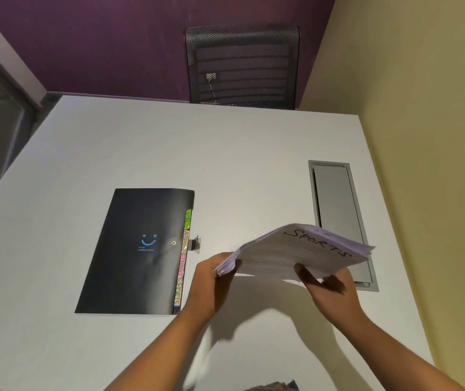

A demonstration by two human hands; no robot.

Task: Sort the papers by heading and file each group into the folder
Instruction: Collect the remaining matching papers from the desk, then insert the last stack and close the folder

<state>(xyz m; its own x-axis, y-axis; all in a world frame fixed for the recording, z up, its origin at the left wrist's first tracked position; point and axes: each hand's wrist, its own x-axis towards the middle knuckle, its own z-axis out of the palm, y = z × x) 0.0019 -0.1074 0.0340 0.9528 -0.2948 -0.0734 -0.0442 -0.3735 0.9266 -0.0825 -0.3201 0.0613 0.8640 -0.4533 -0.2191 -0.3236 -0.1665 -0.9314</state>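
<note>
A stack of white papers [296,249] is lifted above the table, tilted, and its top sheet bears the handwritten heading SPORTS. My left hand [211,283] grips the stack's left corner. My right hand [327,289] holds the near edge from below, thumb on top. A black folder [132,249] with a blue smiley lies shut on the table to the left of the hands. Coloured tabs [183,258] stick out along its right edge, reading HR, ADMIN, a pink one and SPORTS. Its clasp strap [196,242] hangs loose.
The white table [225,153] has a grey cable hatch [341,221] set into it at the right, partly under the papers. A black mesh chair [242,66] stands behind the far edge. A yellow wall runs close on the right.
</note>
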